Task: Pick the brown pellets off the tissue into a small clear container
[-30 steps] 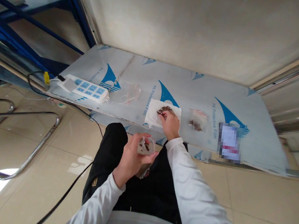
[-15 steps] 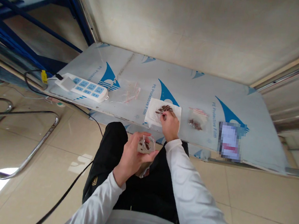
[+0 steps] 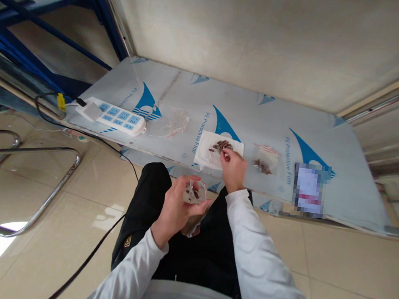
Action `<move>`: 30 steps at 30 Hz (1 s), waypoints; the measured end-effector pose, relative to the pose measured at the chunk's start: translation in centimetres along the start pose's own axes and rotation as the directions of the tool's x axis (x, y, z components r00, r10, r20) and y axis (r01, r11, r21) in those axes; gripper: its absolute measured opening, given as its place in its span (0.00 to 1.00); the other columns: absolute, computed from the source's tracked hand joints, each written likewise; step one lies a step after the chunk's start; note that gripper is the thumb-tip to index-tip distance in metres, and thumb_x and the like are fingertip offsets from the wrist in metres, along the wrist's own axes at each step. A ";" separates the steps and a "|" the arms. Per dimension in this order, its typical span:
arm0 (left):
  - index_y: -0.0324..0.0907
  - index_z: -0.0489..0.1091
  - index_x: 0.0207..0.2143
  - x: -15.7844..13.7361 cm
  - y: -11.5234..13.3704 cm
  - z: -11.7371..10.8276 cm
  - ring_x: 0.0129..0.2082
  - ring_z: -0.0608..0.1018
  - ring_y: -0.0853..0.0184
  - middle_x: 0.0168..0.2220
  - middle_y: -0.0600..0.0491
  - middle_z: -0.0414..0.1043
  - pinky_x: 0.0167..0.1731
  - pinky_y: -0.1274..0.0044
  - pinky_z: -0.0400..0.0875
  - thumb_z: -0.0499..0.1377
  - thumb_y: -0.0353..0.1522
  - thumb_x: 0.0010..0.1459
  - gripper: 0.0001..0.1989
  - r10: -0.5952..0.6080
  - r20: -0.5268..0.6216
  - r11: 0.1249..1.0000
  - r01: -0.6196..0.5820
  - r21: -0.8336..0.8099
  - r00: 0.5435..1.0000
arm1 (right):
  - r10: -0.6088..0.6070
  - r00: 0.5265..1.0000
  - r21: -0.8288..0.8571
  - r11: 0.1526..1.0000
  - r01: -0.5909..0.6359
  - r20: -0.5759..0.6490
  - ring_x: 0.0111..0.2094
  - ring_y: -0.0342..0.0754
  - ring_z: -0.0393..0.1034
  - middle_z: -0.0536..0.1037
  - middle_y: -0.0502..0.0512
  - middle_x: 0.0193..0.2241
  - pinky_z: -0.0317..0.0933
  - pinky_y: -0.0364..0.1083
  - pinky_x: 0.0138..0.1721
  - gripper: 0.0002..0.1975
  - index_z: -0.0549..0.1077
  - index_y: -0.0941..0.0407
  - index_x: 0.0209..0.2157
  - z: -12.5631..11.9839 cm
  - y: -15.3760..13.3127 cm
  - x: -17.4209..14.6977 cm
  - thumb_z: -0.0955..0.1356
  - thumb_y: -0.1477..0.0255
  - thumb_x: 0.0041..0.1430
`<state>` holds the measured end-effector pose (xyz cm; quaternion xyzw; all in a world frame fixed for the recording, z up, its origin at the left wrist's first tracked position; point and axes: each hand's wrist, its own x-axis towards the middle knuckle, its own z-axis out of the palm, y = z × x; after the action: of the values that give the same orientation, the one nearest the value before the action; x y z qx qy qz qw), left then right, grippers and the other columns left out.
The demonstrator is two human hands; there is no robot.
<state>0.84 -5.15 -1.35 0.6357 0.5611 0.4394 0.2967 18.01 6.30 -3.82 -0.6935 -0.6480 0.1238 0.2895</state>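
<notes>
My left hand (image 3: 173,207) grips a clear plastic bag (image 3: 200,197) above my lap, its fingers and thumb spreading the mouth. Some brown pieces show inside the bag. On the bench, a folded white tissue (image 3: 205,157) bears a pile of small, slim brown pieces (image 3: 218,145). At the right side of the pile, my right hand (image 3: 235,171) has thumb and fingertips pinched together. Whatever is in that pinch is too small to make out. Just right of this hand lies another clear bag (image 3: 268,154) with dark brown pieces at its bottom.
A white power strip (image 3: 121,118) lies at the bench's left, with a black cable (image 3: 107,143) running over the front edge. Beside it is a flat clear bag (image 3: 178,122). A blurred-out flat object (image 3: 308,189) lies at the right. A metal-framed chair (image 3: 48,194) stands left.
My right hand has shifted a little to the right over the tissue, baring more of the brown pile. My left hand and its bag have stayed almost still.
</notes>
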 end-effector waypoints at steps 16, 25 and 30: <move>0.43 0.68 0.45 0.2 1.6 0.7 0.36 0.77 0.61 0.37 0.50 0.75 0.37 0.72 0.72 0.67 0.44 0.50 0.23 0.148 0.040 0.987 -0.150 0.059 0.988 | -0.579 0.627 -0.016 0.728 0.685 0.521 0.41 0.56 0.73 0.76 0.59 0.37 0.71 0.54 0.40 0.13 0.75 0.57 0.40 -12.9 -7.6 -6.6 0.67 0.84 0.56; 0.43 0.67 0.44 0.0 2.1 0.3 0.36 0.77 0.61 0.36 0.51 0.74 0.35 0.73 0.71 0.67 0.39 0.51 0.21 0.152 0.029 0.986 -0.153 0.069 0.988 | -0.625 0.609 0.090 0.730 0.677 0.488 0.39 0.51 0.73 0.76 0.55 0.37 0.71 0.53 0.42 0.06 0.72 0.57 0.42 -12.7 -7.7 -6.6 0.66 0.78 0.63; 0.43 0.66 0.45 -0.1 2.1 0.4 0.36 0.77 0.61 0.37 0.50 0.74 0.35 0.73 0.71 0.67 0.37 0.51 0.21 0.169 0.028 0.984 -0.171 0.050 0.985 | -0.619 0.608 0.107 0.739 0.665 0.497 0.43 0.52 0.73 0.77 0.57 0.42 0.70 0.52 0.45 0.10 0.72 0.57 0.45 -12.5 -7.5 -6.8 0.66 0.79 0.63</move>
<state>2.11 -5.59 0.25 0.6939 0.5126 0.4409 0.2479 17.79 -3.32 9.01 -0.3693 -0.9097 0.1585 0.1046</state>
